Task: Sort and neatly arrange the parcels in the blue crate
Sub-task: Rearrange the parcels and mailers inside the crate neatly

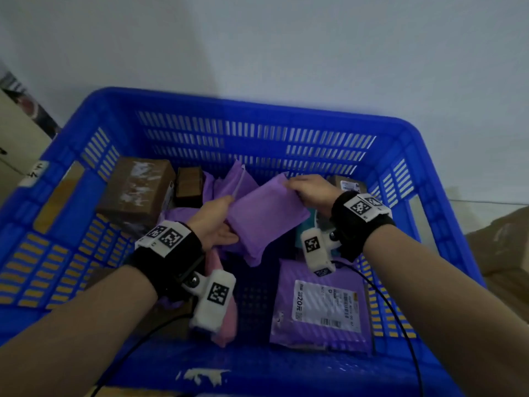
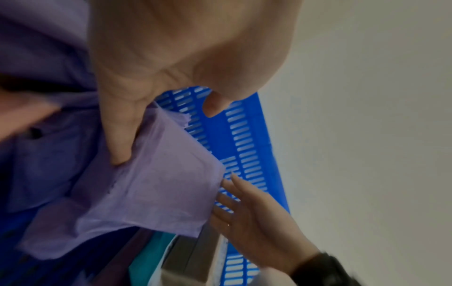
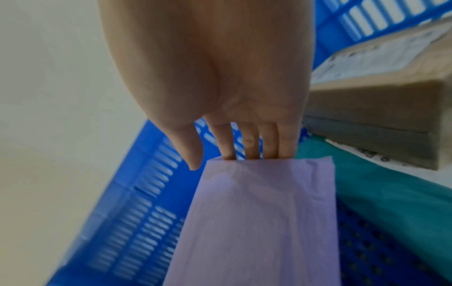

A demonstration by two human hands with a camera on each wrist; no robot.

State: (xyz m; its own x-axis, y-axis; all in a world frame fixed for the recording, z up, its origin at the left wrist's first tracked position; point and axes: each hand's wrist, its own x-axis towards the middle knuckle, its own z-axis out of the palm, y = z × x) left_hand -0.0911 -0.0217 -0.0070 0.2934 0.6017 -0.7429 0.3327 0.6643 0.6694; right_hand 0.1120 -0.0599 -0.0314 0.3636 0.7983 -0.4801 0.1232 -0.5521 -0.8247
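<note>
The blue crate (image 1: 257, 110) holds several parcels. In its middle a plain purple soft parcel (image 1: 266, 219) is held tilted above the others. My left hand (image 1: 219, 222) grips its near left edge, with the thumb (image 2: 119, 145) pressed on the purple parcel (image 2: 156, 183). My right hand (image 1: 309, 191) is at the far right corner. Its straight fingers (image 3: 249, 143) reach behind the top edge of the purple parcel (image 3: 264, 222), and the thumb stands free beside it. Another purple mailer (image 1: 239, 179) stands upright just behind my left hand.
A large brown box (image 1: 137, 190) and a small dark box (image 1: 189, 184) sit at the back left. A labelled purple parcel (image 1: 323, 308) lies front right, a pink one (image 1: 226, 319) under my left wrist, and a teal one (image 3: 367, 185) beside a labelled box (image 3: 381, 77).
</note>
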